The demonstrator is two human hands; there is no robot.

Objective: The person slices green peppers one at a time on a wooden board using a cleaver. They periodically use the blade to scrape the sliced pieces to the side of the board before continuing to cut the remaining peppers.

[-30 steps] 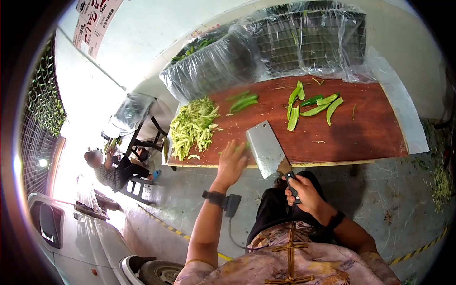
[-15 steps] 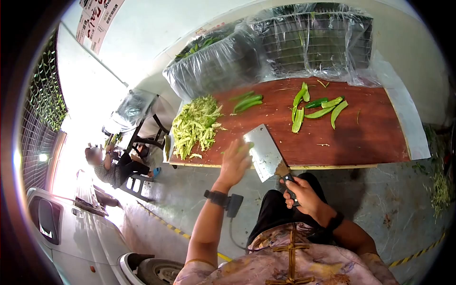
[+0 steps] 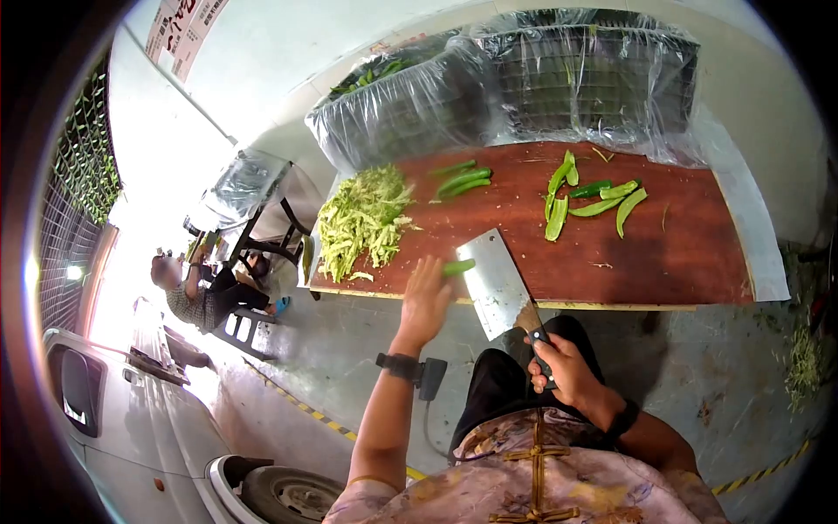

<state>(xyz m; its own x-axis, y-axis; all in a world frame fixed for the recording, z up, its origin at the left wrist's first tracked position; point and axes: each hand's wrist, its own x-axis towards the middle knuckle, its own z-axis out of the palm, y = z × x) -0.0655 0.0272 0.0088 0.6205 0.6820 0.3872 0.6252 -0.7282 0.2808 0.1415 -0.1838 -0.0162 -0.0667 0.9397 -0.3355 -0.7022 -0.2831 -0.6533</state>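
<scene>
My right hand is wrapped round the black handle of a cleaver, whose wide blade lies over the front edge of the red-brown table. Left of the blade, my left hand is over the table edge, its fingers around or against a short green pepper piece that sticks out toward the blade. A heap of pale green shreds covers the table's left end. Whole green peppers lie behind my left hand. Split pepper pieces are spread farther right.
Plastic-covered crates stand along the table's back edge, one holding green peppers. At the left, a seated person is beside another table. A vehicle is at lower left. Scraps lie on the floor at right.
The pepper piece by my left hand now shows more clearly, beside the blade. The whole view has shifted slightly. My right hand still holds the cleaver.
</scene>
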